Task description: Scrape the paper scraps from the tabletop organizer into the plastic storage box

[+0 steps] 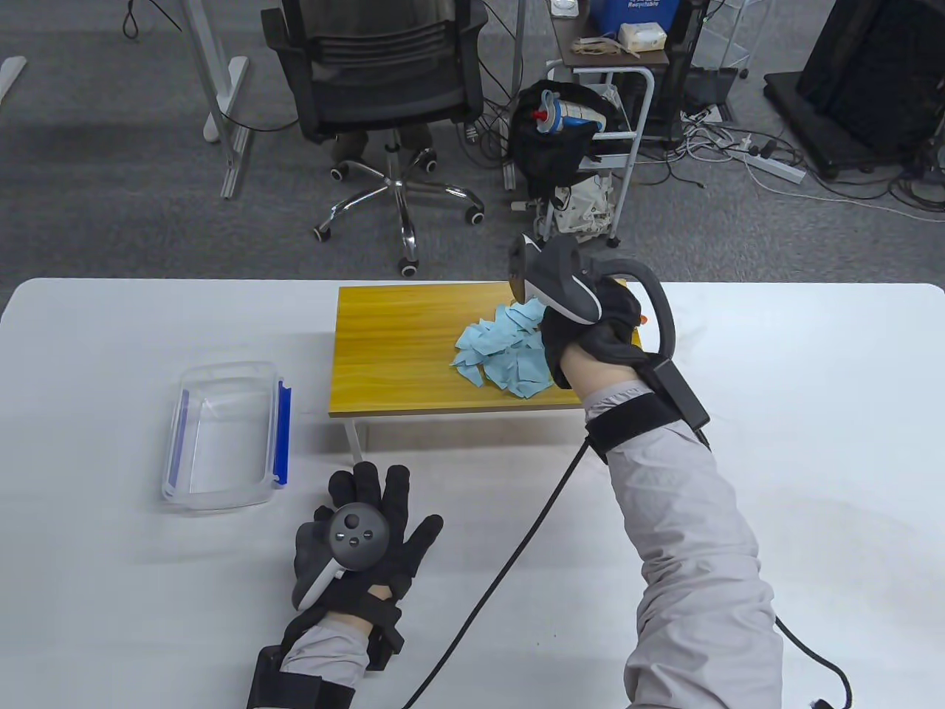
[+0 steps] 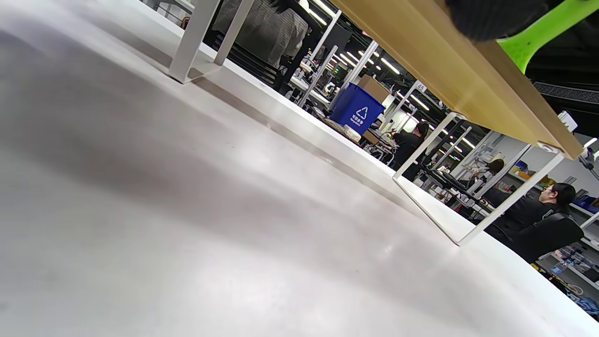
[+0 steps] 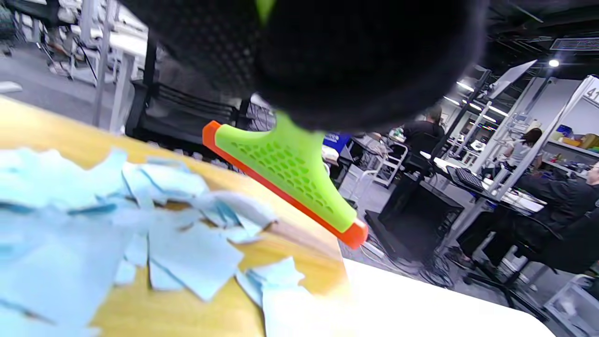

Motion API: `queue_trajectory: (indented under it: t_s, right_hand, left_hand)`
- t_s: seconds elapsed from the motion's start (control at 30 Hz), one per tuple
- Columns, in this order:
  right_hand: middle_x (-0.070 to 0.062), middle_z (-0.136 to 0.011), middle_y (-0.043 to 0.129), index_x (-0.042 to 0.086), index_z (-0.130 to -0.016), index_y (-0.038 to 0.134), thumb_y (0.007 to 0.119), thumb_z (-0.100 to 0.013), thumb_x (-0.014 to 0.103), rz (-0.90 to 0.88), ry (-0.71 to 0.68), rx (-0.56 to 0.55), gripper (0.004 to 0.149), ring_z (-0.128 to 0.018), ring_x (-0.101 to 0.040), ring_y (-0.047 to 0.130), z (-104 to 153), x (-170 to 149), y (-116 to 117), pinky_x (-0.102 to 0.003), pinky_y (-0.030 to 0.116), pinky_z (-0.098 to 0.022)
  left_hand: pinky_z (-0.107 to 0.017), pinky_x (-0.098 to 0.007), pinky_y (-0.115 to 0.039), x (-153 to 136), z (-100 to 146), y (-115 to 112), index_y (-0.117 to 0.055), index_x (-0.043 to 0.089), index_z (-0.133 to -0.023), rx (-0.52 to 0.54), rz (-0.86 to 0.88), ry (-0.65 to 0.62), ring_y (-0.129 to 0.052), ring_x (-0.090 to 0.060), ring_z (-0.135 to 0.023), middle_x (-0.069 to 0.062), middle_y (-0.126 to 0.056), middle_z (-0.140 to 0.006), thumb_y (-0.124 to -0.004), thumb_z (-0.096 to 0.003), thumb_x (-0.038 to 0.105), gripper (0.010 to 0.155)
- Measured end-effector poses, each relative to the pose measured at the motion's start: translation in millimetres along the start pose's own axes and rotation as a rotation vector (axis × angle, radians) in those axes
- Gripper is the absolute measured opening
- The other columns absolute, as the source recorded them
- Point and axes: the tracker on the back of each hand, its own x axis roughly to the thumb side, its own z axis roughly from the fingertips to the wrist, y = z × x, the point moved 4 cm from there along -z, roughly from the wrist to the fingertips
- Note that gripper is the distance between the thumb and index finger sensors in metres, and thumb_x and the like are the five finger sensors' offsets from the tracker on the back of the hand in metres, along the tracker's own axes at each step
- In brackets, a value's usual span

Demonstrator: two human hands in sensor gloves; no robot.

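Blue paper scraps (image 1: 506, 354) lie heaped on the right half of the wooden tabletop organizer (image 1: 399, 347), which stands on thin white legs on the white table (image 1: 812, 413). Just beside the heap, the right hand (image 1: 594, 325) grips a green scraper with an orange edge (image 3: 290, 175), its blade held above the organizer's right end. Well to the left, the clear plastic storage box (image 1: 221, 436) with blue clips sits on the table, and the left hand (image 1: 365, 535) rests flat near it, fingers spread, holding nothing.

One wooden organizer (image 1: 399, 347); one pile of blue paper scraps (image 1: 506, 354); one plastic storage box (image 1: 221, 436); one green scraper (image 3: 285, 173); two gloved hands.
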Motion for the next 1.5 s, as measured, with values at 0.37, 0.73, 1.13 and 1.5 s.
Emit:
queue_trajectory:
  t_s: [0.37,0.73,1.13,1.5]
  right_hand:
    - [-0.021,-0.086,0.084,0.017,-0.097,0.069,0.097,-0.035,0.02,-0.231,-0.492,-0.079,0.068,-0.058,-0.039,0.097,19.9,34.8,-28.3,-0.057,0.081,-0.045]
    - [-0.007,-0.089,0.082,0.026,-0.09,0.077,0.097,-0.034,0.013,-0.158,-0.669,0.02,0.061,-0.071,-0.036,0.089,1.5,73.7,11.9,-0.069,0.067,-0.058]
    - [-0.003,-0.092,0.079,0.03,-0.087,0.078,0.093,-0.038,0.004,0.08,-0.467,-0.074,0.057,-0.087,-0.036,0.078,-19.0,48.3,19.2,-0.071,0.053,-0.069]
    - [-0.002,-0.092,0.08,0.03,-0.085,0.079,0.093,-0.038,0.005,0.022,-0.427,-0.122,0.056,-0.087,-0.037,0.078,-21.7,37.2,5.7,-0.069,0.053,-0.07]
  left_hand:
    - [-0.064,-0.079,-0.009,0.5,0.4,-1.3,-0.014,0.032,-0.114,-0.008,-0.012,0.004,0.009,-0.051,-0.104,-0.015,0.005,-0.117,-0.056,-0.0559,0.071,0.082]
    - [-0.064,-0.079,-0.009,-0.5,0.1,-1.3,-0.014,0.031,-0.114,-0.013,-0.005,0.015,0.009,-0.051,-0.104,-0.016,0.005,-0.117,-0.056,-0.0561,0.071,0.082]
    - [-0.064,-0.079,-0.01,-1.2,-0.5,-1.4,-0.014,0.032,-0.114,-0.018,-0.005,0.02,0.009,-0.051,-0.104,-0.016,0.005,-0.117,-0.056,-0.056,0.071,0.082]
    - [-0.064,-0.079,-0.009,-1.6,-0.8,-0.9,-0.014,0.032,-0.114,-0.015,-0.003,0.021,0.009,-0.051,-0.104,-0.016,0.005,-0.117,-0.056,-0.0561,0.071,0.082]
